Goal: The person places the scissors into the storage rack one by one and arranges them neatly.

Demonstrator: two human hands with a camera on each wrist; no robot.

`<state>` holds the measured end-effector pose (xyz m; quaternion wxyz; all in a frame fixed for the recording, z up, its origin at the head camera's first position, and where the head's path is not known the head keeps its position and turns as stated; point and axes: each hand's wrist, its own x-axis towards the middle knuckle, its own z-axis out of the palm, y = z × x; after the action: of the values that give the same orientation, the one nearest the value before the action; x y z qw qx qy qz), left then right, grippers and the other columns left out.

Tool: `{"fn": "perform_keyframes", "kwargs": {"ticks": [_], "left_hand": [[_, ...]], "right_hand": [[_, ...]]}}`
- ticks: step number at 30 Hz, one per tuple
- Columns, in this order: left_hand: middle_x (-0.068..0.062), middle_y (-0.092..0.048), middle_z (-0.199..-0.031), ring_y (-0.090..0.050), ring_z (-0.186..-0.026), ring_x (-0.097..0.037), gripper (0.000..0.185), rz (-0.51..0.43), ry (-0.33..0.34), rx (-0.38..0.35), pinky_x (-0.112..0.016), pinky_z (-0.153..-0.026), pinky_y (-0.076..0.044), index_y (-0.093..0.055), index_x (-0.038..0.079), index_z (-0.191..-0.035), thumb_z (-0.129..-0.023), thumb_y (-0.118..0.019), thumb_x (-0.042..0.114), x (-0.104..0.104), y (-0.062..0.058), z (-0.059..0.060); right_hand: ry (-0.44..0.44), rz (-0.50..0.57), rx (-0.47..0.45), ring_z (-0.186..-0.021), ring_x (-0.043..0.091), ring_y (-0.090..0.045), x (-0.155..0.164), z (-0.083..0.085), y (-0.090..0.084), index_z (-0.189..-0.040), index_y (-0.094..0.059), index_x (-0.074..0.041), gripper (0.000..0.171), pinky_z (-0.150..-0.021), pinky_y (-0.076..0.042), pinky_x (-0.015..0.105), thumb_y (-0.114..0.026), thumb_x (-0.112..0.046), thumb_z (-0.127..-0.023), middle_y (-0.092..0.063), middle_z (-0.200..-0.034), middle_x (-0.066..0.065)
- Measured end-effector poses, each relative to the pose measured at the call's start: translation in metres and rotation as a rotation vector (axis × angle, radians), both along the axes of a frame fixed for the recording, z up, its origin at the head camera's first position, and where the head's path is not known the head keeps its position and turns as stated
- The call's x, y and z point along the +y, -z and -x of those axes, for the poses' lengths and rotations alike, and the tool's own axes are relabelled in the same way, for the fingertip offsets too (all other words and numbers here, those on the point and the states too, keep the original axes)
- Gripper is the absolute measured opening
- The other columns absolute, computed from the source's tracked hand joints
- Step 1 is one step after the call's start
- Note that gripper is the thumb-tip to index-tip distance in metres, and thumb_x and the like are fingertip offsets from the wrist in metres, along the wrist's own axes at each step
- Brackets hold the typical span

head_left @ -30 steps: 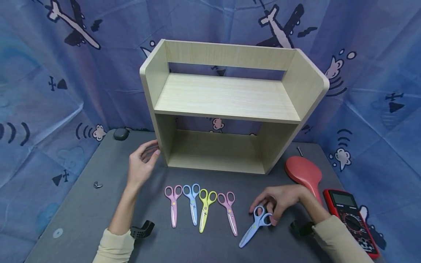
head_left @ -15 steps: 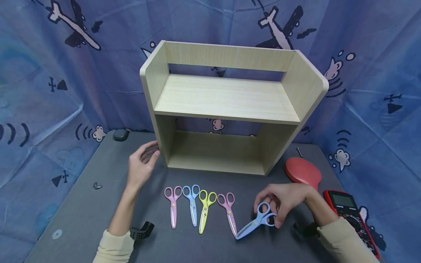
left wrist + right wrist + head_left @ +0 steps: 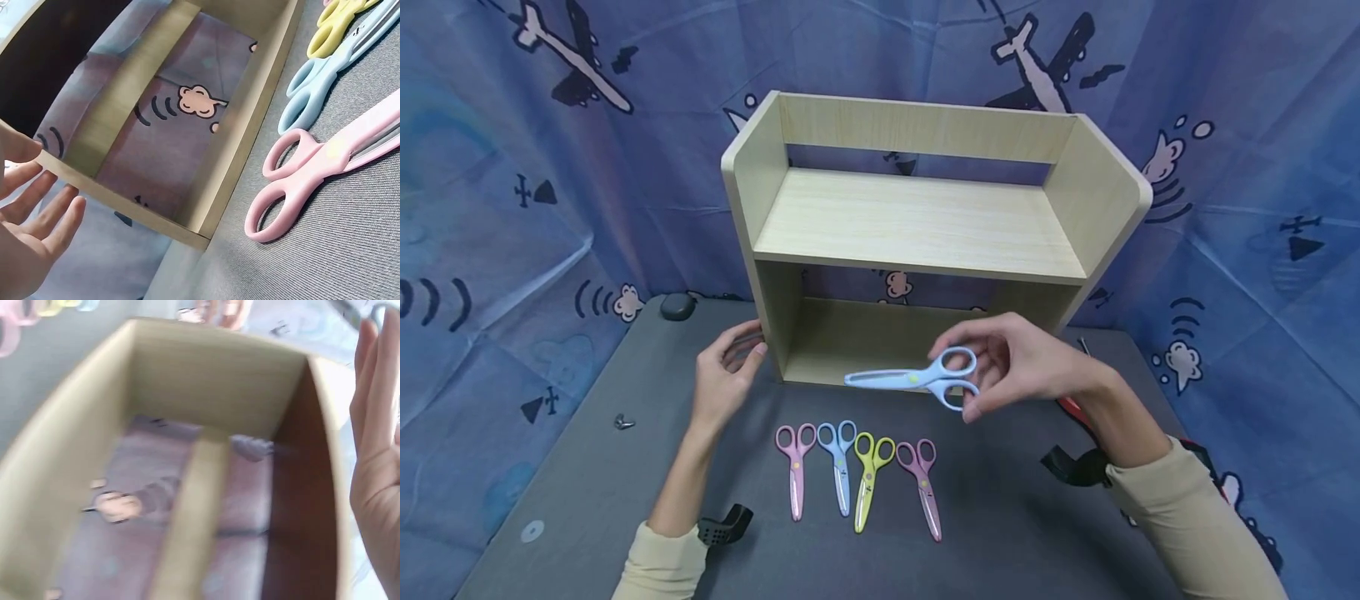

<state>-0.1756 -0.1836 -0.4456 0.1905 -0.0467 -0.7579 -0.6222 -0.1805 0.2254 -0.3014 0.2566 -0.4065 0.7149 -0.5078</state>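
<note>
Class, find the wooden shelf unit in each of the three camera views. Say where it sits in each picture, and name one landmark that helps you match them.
Head view: the wooden shelf unit stands at centre, at the back of the table.
Left wrist view: its lower opening fills the upper left, beside the left hand.
Right wrist view: its blurred interior fills most of the frame.
Shared landmark: the cartoon-cloud cloth behind the open back.

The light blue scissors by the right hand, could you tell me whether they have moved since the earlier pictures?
Yes. The light blue scissors went up and leftward, off the table to the wooden shelf opening, gripped by the right hand.
</note>
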Motion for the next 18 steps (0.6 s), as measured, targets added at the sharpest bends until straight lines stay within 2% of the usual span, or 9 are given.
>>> {"fn": "perform_keyframes", "kwargs": {"ticks": [4, 8, 12, 18], "left_hand": [[-0.024, -0.069, -0.144, -0.072, -0.122, -0.017, 0.039, -0.001, 0.006, 0.003, -0.014, -0.094, -0.061, -0.067, -0.003, -0.141, -0.102, -0.069, -0.001, -0.001, 0.001, 0.000], [-0.025, -0.069, -0.144, -0.071, -0.119, -0.008, 0.039, -0.009, 0.013, 0.010, -0.013, -0.093, -0.060, -0.067, -0.003, -0.141, -0.103, -0.069, -0.001, 0.000, 0.001, 0.001], [-0.025, -0.069, -0.144, -0.071, -0.117, -0.003, 0.038, -0.012, 0.018, 0.014, -0.012, -0.092, -0.060, -0.067, -0.004, -0.141, -0.103, -0.069, -0.001, 0.000, 0.000, 0.002], [-0.024, -0.070, -0.142, -0.071, -0.115, 0.001, 0.039, -0.030, 0.015, 0.016, -0.014, -0.092, -0.061, -0.068, -0.003, -0.140, -0.101, -0.070, -0.002, -0.001, 0.001, 0.000]], "right_hand": [[0.128, 0.017, 0.184, -0.080, 0.017, -0.080, -0.032, 0.012, -0.040, -0.136, -0.066, 0.005, 0.061, -0.075, -0.069, 0.034, -0.090, 0.007, -0.080, -0.080, -0.101, 0.005], [0.356, 0.026, 0.282, -0.080, 0.016, -0.077, -0.066, 0.029, -0.073, -0.134, -0.070, -0.002, 0.061, -0.076, -0.068, 0.026, -0.095, -0.001, -0.079, -0.080, -0.098, 0.006], [0.516, 0.000, 0.304, -0.080, 0.013, -0.074, -0.098, 0.050, -0.088, -0.132, -0.073, -0.008, 0.058, -0.072, -0.064, 0.021, -0.097, -0.012, -0.079, -0.080, -0.097, 0.007], [0.564, -0.009, 0.229, -0.075, 0.012, -0.080, -0.137, 0.081, -0.088, -0.132, -0.071, -0.001, 0.061, -0.065, -0.063, 0.023, -0.098, -0.015, -0.079, -0.083, -0.096, 0.012]]}}
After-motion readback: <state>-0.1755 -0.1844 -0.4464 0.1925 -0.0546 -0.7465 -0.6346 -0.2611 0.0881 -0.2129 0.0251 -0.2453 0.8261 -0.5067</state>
